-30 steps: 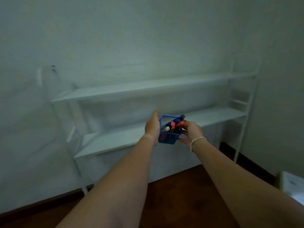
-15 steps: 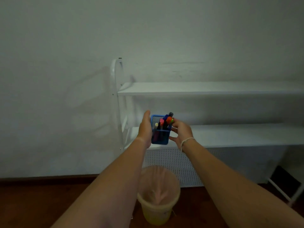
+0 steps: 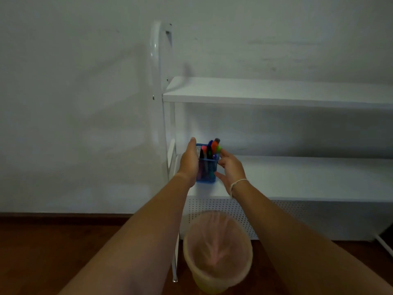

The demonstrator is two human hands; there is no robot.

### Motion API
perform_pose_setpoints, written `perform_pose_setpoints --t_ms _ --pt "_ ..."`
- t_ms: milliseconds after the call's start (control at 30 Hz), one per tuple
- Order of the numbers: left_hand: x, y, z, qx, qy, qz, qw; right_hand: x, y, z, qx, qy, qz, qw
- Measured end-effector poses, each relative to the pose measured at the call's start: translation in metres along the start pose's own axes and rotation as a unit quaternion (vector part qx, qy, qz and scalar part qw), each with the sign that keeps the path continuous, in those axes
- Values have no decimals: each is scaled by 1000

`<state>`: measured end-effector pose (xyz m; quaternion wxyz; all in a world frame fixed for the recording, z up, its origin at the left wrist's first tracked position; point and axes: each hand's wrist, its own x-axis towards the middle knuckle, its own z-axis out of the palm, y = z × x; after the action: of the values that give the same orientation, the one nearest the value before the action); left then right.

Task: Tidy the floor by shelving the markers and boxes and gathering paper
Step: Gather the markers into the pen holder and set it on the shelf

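Both hands' grip flanks marker cup (image 3: 207, 169), cup on lower shelf (image 3: 297, 175).

Both forearms were bare right down from the lower edge of the view, with no sleeve showing on either one. The left hand (image 3: 190, 161) wore nothing that could be seen: no ring, no watch, no band at the wrist. The right hand (image 3: 231, 168) had a thin pale cord bracelet (image 3: 237, 184) looped around the wrist, slightly slack, with a short end hanging down on the underside. Whether it was knotted or clasped was too small to tell. Nails were not clear in the dim light.
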<state>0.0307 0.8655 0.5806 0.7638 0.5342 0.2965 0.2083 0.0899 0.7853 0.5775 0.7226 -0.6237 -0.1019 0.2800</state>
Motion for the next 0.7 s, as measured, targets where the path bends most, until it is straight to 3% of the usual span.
perform_pose_setpoints --t_ms 233,500,633,700 --pt "79 -20 -12 -9 41 0 999 52 14 20 -53 -25 -23 998" --pt "42 4 -5 -12 112 36 993 65 10 21 -101 -74 0 992" --pt "22 18 1 21 164 37 986 45 -1 -5 -142 -59 1 988" --pt "8 25 8 50 200 78 975 29 -6 -26 -151 -51 -4 987"
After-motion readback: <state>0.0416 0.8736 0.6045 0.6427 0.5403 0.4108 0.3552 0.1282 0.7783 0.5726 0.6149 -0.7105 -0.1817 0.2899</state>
